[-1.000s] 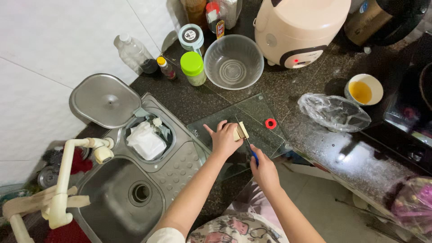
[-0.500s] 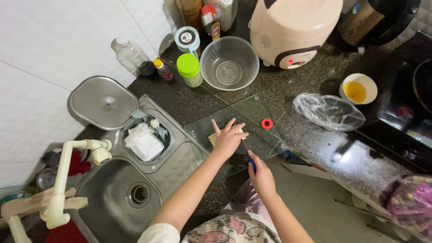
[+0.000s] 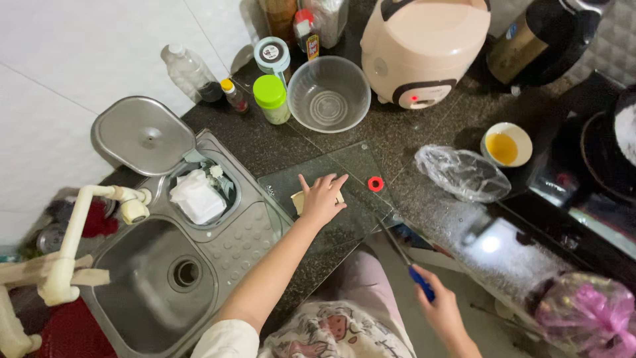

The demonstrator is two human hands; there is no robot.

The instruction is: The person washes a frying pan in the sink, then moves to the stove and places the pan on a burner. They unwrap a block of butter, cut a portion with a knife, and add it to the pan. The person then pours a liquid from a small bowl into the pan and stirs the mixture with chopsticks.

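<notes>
Left hand [image 3: 322,197] flat, fingers spread, palm down on a pale block [image 3: 299,201] lying on the glass board [image 3: 351,169]. Only the block's left edge and a sliver by the fingers show; the rest is under the hand. Can't tell what the block is.

Right hand [image 3: 442,310] off the counter [image 3: 411,139], low in frame and well apart from the board, fingers wrapped around the blue handle of a knife [image 3: 404,258]. Blade points up-left toward the board's near right corner, tip close to the edge; can't tell if it touches.

Board sits at the front edge of the dark speckled counter, red ring [image 3: 375,183] near its right corner.

Around it:
- clear bowl [image 3: 328,94] behind the board, just beside a green-lidded jar [image 3: 271,99]
- pink rice cooker [image 3: 424,46] right of the bowl
- crumpled clear bag [image 3: 462,174] right of the board
- small cup [image 3: 506,144] with yellow liquid just past the bag
- sink [image 3: 159,278] left of the board, white faucet [image 3: 73,245] over it
- side basin holds white scraps [image 3: 197,197]; its round steel lid [image 3: 144,135] stands open behind
- plastic bottle [image 3: 189,69] against the wall
</notes>
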